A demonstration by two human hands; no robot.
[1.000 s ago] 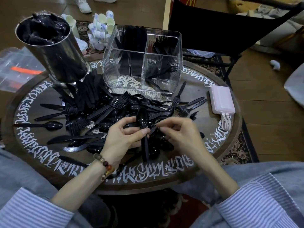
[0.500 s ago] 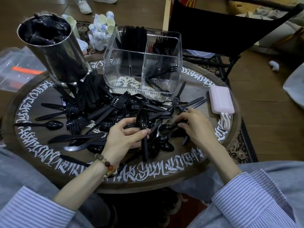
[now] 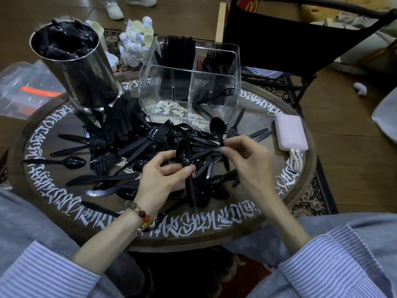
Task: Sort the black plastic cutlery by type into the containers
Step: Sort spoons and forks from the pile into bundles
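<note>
A heap of black plastic cutlery (image 3: 150, 147), with forks, knives and spoons mixed, lies in the middle of the round table (image 3: 53, 203). My left hand (image 3: 161, 181) grips a stack of black spoons (image 3: 184, 153) upright by the handles. My right hand (image 3: 247, 158) pinches the handle of another black spoon (image 3: 217, 126), its bowl raised above the heap. Behind stands a clear divided container (image 3: 189, 82) holding knives at back left, forks at back right and a few spoons in front. A steel cylinder (image 3: 79, 72) at the left holds black pieces.
A pink power bank (image 3: 291, 135) with a white cable lies at the table's right edge. Small cups (image 3: 137, 37) and a clear plastic bag (image 3: 25, 89) sit on the floor beyond. A black chair (image 3: 300, 39) stands behind the table.
My right hand reached into the heap at the right, then lifted a spoon out and brought it toward the left hand. The left hand kept holding its spoons.
</note>
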